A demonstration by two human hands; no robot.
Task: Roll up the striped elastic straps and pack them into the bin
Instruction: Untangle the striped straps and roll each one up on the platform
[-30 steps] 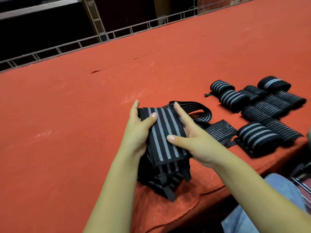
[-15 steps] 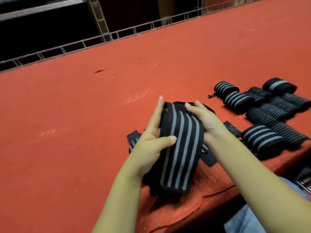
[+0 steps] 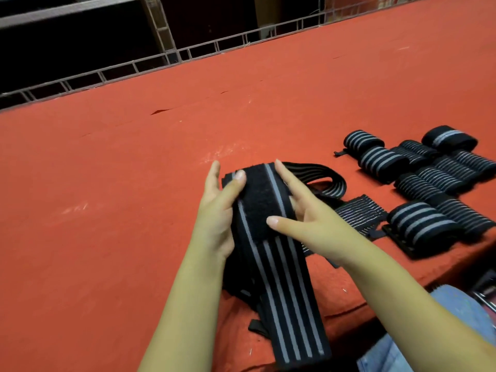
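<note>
Rolls of black grey-striped elastic strap [image 3: 381,161] wait beyond the fingers; both hands [image 3: 218,210] [image 3: 308,224] pinch another unrolled strap [image 3: 271,237]; no bin visible.

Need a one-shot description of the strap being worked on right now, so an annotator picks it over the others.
On the red table, look at the near edge, left of the cluster of rolled straps. The strap is the one gripped between the left hand and right hand. Unlike its neighbours, it is unrolled, hangs over the table edge, and shows a plain black fuzzy patch at its top.
</note>
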